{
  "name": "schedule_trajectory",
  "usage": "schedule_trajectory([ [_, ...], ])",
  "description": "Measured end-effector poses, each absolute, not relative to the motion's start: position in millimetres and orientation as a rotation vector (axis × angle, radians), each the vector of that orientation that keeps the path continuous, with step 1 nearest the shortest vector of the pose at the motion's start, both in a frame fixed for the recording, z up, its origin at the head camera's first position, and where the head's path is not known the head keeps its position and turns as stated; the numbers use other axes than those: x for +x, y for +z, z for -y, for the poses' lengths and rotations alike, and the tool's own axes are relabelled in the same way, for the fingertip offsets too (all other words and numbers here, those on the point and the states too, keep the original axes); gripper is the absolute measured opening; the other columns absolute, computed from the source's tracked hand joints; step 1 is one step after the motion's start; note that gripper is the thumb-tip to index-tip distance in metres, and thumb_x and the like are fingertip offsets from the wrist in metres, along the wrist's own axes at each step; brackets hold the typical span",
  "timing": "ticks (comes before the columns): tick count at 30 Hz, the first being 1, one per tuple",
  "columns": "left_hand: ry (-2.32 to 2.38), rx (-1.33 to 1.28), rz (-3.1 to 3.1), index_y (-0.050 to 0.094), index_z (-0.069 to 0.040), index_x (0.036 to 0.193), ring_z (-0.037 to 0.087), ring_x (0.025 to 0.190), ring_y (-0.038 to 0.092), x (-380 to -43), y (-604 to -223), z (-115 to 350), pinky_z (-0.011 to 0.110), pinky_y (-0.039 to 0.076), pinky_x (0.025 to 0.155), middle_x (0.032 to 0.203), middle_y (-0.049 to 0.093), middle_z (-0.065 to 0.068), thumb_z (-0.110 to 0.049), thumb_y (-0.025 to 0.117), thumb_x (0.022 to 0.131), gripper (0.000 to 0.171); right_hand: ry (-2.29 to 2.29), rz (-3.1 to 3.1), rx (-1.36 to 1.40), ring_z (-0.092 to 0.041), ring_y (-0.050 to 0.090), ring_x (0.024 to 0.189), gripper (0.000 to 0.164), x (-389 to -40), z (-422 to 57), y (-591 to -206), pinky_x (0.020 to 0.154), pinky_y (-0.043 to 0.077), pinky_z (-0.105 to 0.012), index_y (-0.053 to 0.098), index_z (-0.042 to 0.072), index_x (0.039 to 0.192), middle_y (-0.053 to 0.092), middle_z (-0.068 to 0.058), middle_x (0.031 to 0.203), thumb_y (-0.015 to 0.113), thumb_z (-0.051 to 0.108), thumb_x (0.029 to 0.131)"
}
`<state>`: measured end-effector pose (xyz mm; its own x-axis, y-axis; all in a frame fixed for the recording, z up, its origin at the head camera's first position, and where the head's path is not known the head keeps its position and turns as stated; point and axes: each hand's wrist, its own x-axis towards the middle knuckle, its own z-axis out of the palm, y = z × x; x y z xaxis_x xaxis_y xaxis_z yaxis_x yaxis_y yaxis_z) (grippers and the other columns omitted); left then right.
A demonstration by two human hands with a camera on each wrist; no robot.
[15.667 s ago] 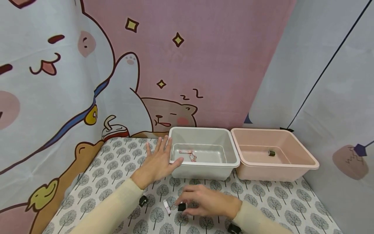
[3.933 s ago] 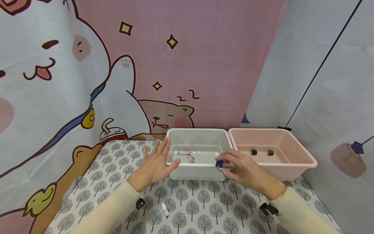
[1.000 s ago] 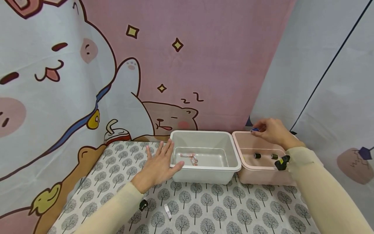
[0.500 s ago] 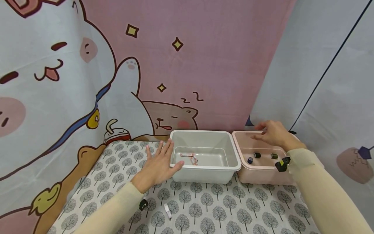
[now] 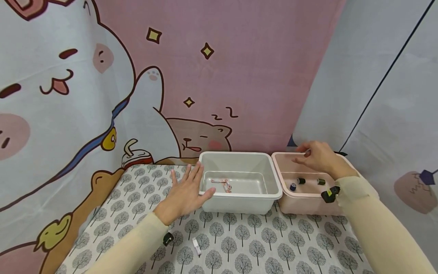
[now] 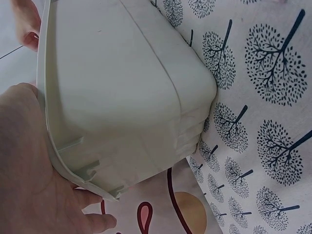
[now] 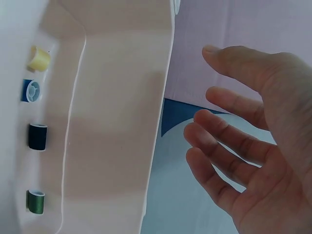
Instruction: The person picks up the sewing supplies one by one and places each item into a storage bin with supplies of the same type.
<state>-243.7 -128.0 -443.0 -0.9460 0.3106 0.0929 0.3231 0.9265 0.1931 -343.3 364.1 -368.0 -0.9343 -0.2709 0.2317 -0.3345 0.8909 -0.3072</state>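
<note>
My left hand (image 5: 183, 201) rests on the left rim of a pale grey plastic bin (image 5: 241, 196), its fingers spread. In the left wrist view the thumb and fingers lie along the rim, outside the bin wall (image 6: 117, 97). Over the back of a pink bin (image 5: 304, 207) hovers my right hand (image 5: 319, 158), fingers loosely bent and holding nothing. Thread spools lie on that bin's floor: blue (image 5: 292, 187), black (image 5: 301, 181) and green (image 5: 321, 182). The right wrist view adds a yellow spool (image 7: 40, 58), hidden behind the front wall in the head view.
Inside the grey bin is a pink-and-white folded strip (image 5: 226, 185). A small white strip (image 5: 196, 247) with a dark tip lies on the tree-print cloth (image 5: 239, 243). The bins stand side by side, close to the cartoon backdrop (image 5: 253, 95) and the right-hand wall cloth.
My right hand carried the blue spool from the front of the grey bin to above the pink bin and let it drop in. The fingers then loosened. My left hand stays put.
</note>
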Motion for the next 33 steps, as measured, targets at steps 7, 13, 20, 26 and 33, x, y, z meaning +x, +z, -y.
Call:
schedule_trajectory([
  [7, -0.317, -0.500, 3.026, 0.013, -0.010, 0.188, 0.043, 0.184, 0.007, -243.2, -442.2, 127.7, 0.091, -0.007, 0.136, 0.199, 0.006, 0.009, -0.090, 0.029, 0.112, 0.112, 0.558, 2.882, 0.434, -0.046, 0.081, 0.116, 0.042, -335.1, -359.1, -367.8, 0.095, 0.067, -0.063, 0.085, 0.004, 0.129, 0.085, -0.026, 0.129, 0.090, 0.036, 0.103],
  [13, -0.312, -0.500, 3.009, 0.015, -0.009, 0.188, 0.045, 0.184, 0.008, -244.2, -443.2, 128.3, 0.092, -0.005, 0.136, 0.198, 0.010, 0.012, -0.089, 0.032, 0.112, 0.111, 0.620, 2.856, 0.438, -0.045, 0.082, 0.115, 0.042, -326.9, -352.4, -371.2, 0.091, 0.069, -0.057, 0.086, 0.005, 0.130, 0.085, -0.026, 0.131, 0.091, 0.037, 0.103],
  [20, -0.339, -0.494, 3.020, 0.009, -0.011, 0.188, 0.043, 0.184, 0.003, -244.9, -441.1, 128.3, 0.091, -0.008, 0.136, 0.198, 0.002, 0.008, -0.090, 0.030, 0.111, 0.112, 0.645, 2.808, 0.498, -0.045, 0.083, 0.112, 0.038, -313.6, -343.8, -374.8, 0.093, 0.070, -0.063, 0.085, 0.003, 0.129, 0.084, -0.029, 0.128, 0.089, 0.032, 0.105],
  [26, -0.354, -0.505, 3.013, 0.010, -0.008, 0.188, 0.043, 0.184, 0.003, -245.8, -440.8, 128.5, 0.091, -0.008, 0.136, 0.197, 0.001, 0.009, -0.090, 0.032, 0.111, 0.115, 0.633, 2.788, 0.535, -0.044, 0.082, 0.112, 0.034, -297.0, -335.3, -374.6, 0.093, 0.069, -0.063, 0.085, 0.005, 0.130, 0.085, -0.026, 0.125, 0.085, 0.030, 0.107],
  [33, -0.352, -0.518, 3.019, 0.010, -0.009, 0.188, 0.042, 0.184, 0.001, -246.1, -441.8, 131.0, 0.089, -0.010, 0.137, 0.198, 0.002, 0.010, -0.091, 0.031, 0.111, 0.114, 0.714, 2.714, 0.653, -0.041, 0.081, 0.110, 0.029, -279.7, -319.7, -383.2, 0.096, 0.069, -0.062, 0.084, -0.001, 0.127, 0.085, -0.023, 0.122, 0.086, 0.019, 0.105],
])
